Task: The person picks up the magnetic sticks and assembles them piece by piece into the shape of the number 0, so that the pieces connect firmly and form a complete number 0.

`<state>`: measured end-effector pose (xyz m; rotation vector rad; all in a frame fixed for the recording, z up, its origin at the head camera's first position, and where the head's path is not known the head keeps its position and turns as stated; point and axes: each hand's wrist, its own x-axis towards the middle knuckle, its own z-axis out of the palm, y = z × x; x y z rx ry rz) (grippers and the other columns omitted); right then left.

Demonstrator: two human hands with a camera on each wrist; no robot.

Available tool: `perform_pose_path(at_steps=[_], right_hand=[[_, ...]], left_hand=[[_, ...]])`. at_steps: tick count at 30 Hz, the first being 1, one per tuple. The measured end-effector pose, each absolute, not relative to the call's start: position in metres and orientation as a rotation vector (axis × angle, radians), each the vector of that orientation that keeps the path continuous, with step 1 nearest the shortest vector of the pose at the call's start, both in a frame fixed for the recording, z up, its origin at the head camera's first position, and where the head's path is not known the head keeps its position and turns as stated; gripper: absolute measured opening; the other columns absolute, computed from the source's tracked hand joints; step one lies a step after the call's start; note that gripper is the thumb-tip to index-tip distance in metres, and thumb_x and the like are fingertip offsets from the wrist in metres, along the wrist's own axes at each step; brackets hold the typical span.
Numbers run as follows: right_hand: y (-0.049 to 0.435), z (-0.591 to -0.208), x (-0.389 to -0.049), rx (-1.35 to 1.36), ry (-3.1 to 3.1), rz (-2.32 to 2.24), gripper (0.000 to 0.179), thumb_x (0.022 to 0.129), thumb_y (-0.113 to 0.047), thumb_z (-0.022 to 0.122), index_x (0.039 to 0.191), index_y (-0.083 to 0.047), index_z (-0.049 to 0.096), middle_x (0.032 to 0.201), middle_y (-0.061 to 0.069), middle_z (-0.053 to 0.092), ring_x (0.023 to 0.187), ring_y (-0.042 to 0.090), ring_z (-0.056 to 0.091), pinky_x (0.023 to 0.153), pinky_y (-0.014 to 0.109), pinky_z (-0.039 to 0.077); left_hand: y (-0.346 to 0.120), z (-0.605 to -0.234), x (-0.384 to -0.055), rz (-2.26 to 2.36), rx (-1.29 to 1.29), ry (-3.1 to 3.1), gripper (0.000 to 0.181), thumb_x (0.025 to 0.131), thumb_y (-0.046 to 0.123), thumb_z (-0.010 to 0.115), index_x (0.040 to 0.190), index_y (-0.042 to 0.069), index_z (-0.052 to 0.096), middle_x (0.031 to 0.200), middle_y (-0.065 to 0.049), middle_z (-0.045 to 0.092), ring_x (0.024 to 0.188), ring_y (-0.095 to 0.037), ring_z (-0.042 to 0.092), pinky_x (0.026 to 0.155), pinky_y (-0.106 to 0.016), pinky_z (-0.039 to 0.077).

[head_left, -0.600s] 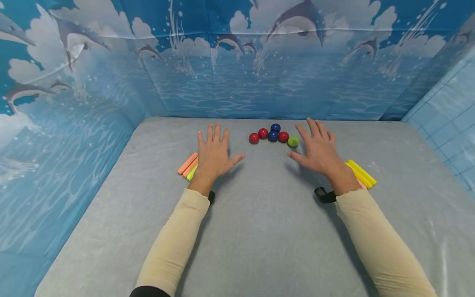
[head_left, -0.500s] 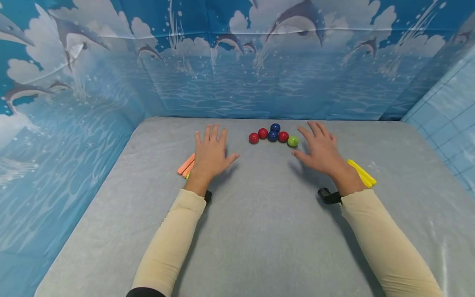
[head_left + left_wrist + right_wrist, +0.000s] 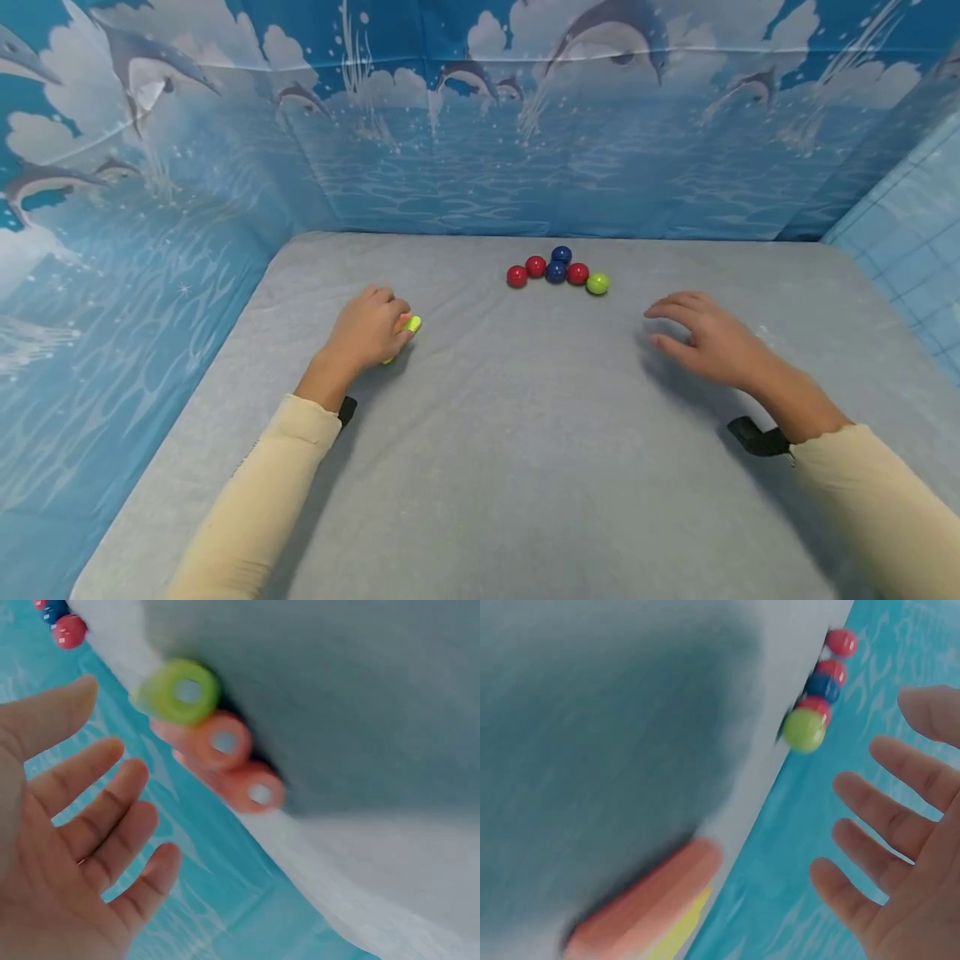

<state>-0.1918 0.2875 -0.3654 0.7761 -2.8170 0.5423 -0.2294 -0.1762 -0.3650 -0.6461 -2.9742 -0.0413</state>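
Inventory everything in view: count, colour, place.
Table: 1, grey, centre
Backdrop: 1, blue dolphin print, behind and left
Tiled panel: 1, light blue, right
Red balls: 3, red, far side
Blue balls: 2, blue, far side
Green ball: 1, lime, far side
Green stick: 1, lime, left
Left orange sticks: 2, orange, beside it
Right orange stick: 1, orange, right
Yellow stick: at least 1, yellow, beside that
Wristbands: 2, black, wrists
Sleeves: 2, cream, forearms
Left hand: 1, bare, near green stick
Right hand: 1, bare, right
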Motion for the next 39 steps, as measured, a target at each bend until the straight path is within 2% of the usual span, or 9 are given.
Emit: perform_pose_path(at_steps=[3, 5, 10, 16, 22, 28, 31, 35, 39], right_hand=[[0.303, -0.367, -0.186, 0.738, -2.815, 0.565, 0.029, 0.091, -0.009, 0.069, 0.119, -0.002, 0.066, 0.124, 0.022, 0.061, 0.118, 0.041, 0.051, 0.090, 0.061, 0.043], [0.310, -0.369, -0.184, 0.703, -2.829, 0.577, 0.027, 0.092, -0.009, 0.068, 0.118, -0.002, 0.066, 0.123, 0.023, 0.062, 0.117, 0.042, 0.051, 0.090, 0.062, 0.042], [0.315, -0.372, -0.185, 0.672, -2.862, 0.560, 0.026, 0.092, -0.010, 0.067, 0.117, -0.002, 0.067, 0.122, 0.025, 0.063, 0.117, 0.044, 0.051, 0.093, 0.063, 0.040], [0.312, -0.372, -0.186, 0.657, -2.883, 0.558, 0.028, 0.093, -0.011, 0.067, 0.119, -0.002, 0.066, 0.125, 0.025, 0.062, 0.118, 0.045, 0.051, 0.094, 0.064, 0.039], [0.308, -0.374, -0.188, 0.655, -2.889, 0.526, 0.029, 0.092, -0.012, 0.067, 0.120, -0.002, 0.066, 0.126, 0.025, 0.061, 0.117, 0.043, 0.051, 0.092, 0.063, 0.041], [0.304, -0.373, -0.192, 0.657, -2.901, 0.501, 0.030, 0.092, -0.012, 0.068, 0.121, -0.003, 0.066, 0.127, 0.024, 0.060, 0.115, 0.042, 0.053, 0.090, 0.062, 0.044], [0.302, -0.371, -0.193, 0.659, -2.912, 0.515, 0.030, 0.093, -0.014, 0.067, 0.121, -0.003, 0.066, 0.128, 0.024, 0.060, 0.117, 0.042, 0.052, 0.092, 0.063, 0.043], [0.302, -0.370, -0.195, 0.672, -2.911, 0.527, 0.029, 0.094, -0.014, 0.067, 0.121, -0.003, 0.066, 0.128, 0.023, 0.060, 0.119, 0.043, 0.051, 0.093, 0.063, 0.042], [0.301, -0.371, -0.196, 0.660, -2.923, 0.529, 0.029, 0.093, -0.012, 0.067, 0.121, -0.002, 0.066, 0.126, 0.024, 0.061, 0.118, 0.043, 0.053, 0.091, 0.062, 0.045]], left_hand=[[-0.184, -0.370, -0.226, -0.031, -0.677, -2.959, 0.020, 0.087, 0.025, 0.075, 0.086, 0.007, 0.068, 0.081, -0.008, 0.060, 0.079, -0.025, 0.053, 0.073, -0.037, 0.047], [-0.188, -0.373, -0.225, -0.050, -0.676, -2.972, 0.025, 0.086, 0.024, 0.075, 0.073, 0.010, 0.059, 0.071, -0.005, 0.052, 0.072, -0.022, 0.047, 0.066, -0.034, 0.041], [-0.188, -0.376, -0.224, -0.118, -0.654, -2.989, 0.034, 0.087, 0.022, 0.075, 0.065, 0.014, 0.050, 0.064, -0.001, 0.044, 0.065, -0.019, 0.043, 0.058, -0.030, 0.032], [-0.183, -0.375, -0.224, -0.156, -0.637, -3.001, 0.018, 0.088, 0.017, 0.073, 0.072, 0.014, 0.065, 0.064, -0.001, 0.056, 0.062, -0.017, 0.051, 0.056, -0.029, 0.040], [-0.175, -0.376, -0.224, -0.070, -0.563, -3.016, 0.020, 0.087, 0.025, 0.076, 0.072, 0.013, 0.068, 0.067, -0.004, 0.062, 0.061, -0.017, 0.056, 0.056, -0.035, 0.048], [-0.164, -0.374, -0.226, 0.090, -0.435, -3.152, 0.019, 0.091, 0.021, 0.067, 0.105, 0.009, 0.071, 0.102, -0.008, 0.072, 0.082, -0.025, 0.065, 0.068, -0.044, 0.054], [-0.161, -0.372, -0.226, 0.110, -0.425, -3.175, 0.014, 0.090, 0.013, 0.058, 0.099, 0.007, 0.068, 0.102, -0.008, 0.070, 0.080, -0.026, 0.063, 0.068, -0.045, 0.054], [-0.159, -0.370, -0.226, 0.023, -0.468, -3.134, 0.010, 0.089, 0.012, 0.059, 0.087, 0.008, 0.067, 0.084, -0.006, 0.063, 0.070, -0.021, 0.057, 0.063, -0.042, 0.053], [-0.153, -0.369, -0.228, -0.069, -0.560, -3.080, 0.013, 0.091, 0.015, 0.062, 0.098, 0.010, 0.072, 0.091, -0.006, 0.065, 0.081, -0.023, 0.062, 0.072, -0.043, 0.055]])
